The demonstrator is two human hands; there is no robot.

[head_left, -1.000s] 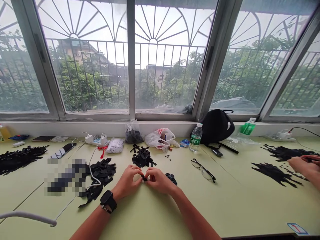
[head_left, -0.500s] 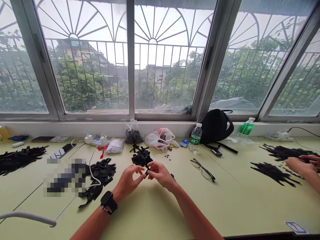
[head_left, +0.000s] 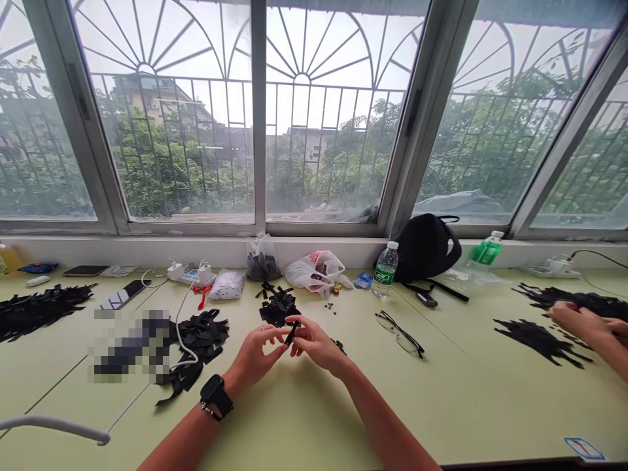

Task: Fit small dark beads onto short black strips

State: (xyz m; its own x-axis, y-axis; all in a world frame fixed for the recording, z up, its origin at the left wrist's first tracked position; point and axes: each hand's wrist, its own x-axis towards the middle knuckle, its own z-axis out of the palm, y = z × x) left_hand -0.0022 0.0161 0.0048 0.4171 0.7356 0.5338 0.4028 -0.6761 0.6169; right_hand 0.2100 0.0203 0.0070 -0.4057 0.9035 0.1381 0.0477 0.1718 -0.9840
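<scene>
Between my two hands is a small black strip [head_left: 292, 333], held tilted just above the pale green table [head_left: 304, 418]. My left hand [head_left: 255, 353] pinches its lower end with thumb and finger, and a black watch [head_left: 214, 392] is on that wrist. My right hand [head_left: 314, 345] grips the strip from the other side, its fingers curled. Right behind the hands lies a pile of black strips [head_left: 279, 305]. A larger heap of black strips [head_left: 206, 333] is left of my left hand. Small dark pieces [head_left: 337, 345] show partly behind my right hand.
Eyeglasses [head_left: 400, 333], a water bottle [head_left: 385, 269] and a black bag [head_left: 426, 247] stand or lie to the right. A white cable [head_left: 181, 327] crosses the left heap. Plastic bags [head_left: 316, 273] line the window side. Another person's hands [head_left: 579, 320] work over black strips at far right.
The black strip between my hands has turned more upright and shows more clearly. The other person's hand at far right has shifted slightly left.
</scene>
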